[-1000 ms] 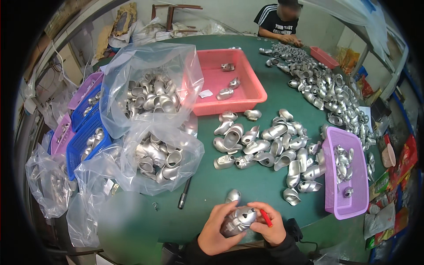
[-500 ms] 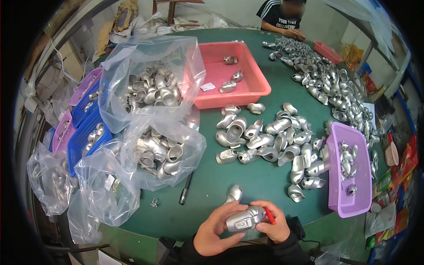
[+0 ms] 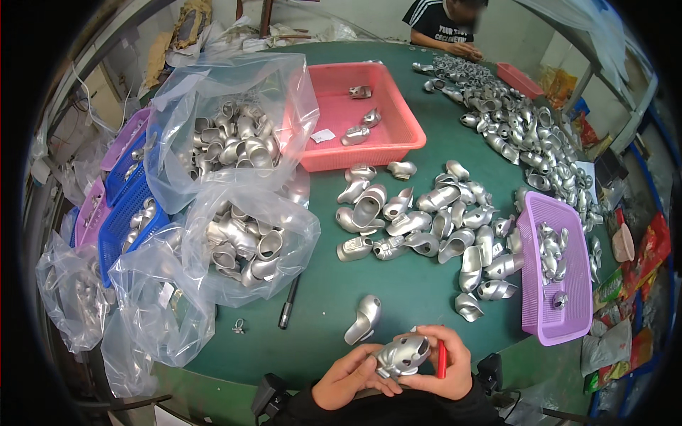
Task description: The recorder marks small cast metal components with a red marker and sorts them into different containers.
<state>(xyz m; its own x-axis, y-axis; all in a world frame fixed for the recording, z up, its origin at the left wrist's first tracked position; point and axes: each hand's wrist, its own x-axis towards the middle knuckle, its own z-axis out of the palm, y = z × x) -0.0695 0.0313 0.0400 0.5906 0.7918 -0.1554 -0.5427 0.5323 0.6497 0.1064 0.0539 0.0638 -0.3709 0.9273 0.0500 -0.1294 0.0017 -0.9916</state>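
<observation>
To the far left of the fingers, a clear plastic bag (image 3: 304, 238) is holding many silver metal parts. Nearer to them, but apart, one black pen (image 3: 288, 304) lies on the green surface (image 3: 316, 284). The fingers of the left hand (image 3: 346, 378) are closed on the left end of a silver metal part (image 3: 401, 353), which is lifted in front of the body, between both hands. Just beyond these fingers rests one loose silver part (image 3: 365, 317). The held part looks like a hollow, rounded shell with dark holes; I judge it is stiff and rather light, and its smooth skin may slip a little. The thin rim could perhaps be sharp, so the rounded body seems the better place for taking hold. The fingers of the right hand (image 3: 455, 373) support its right end and also keep a red pen-like tool (image 3: 442, 358), standing nearly upright. Farther right and beyond these fingers stands a purple basket (image 3: 527, 284) with small silver parts inside.
</observation>
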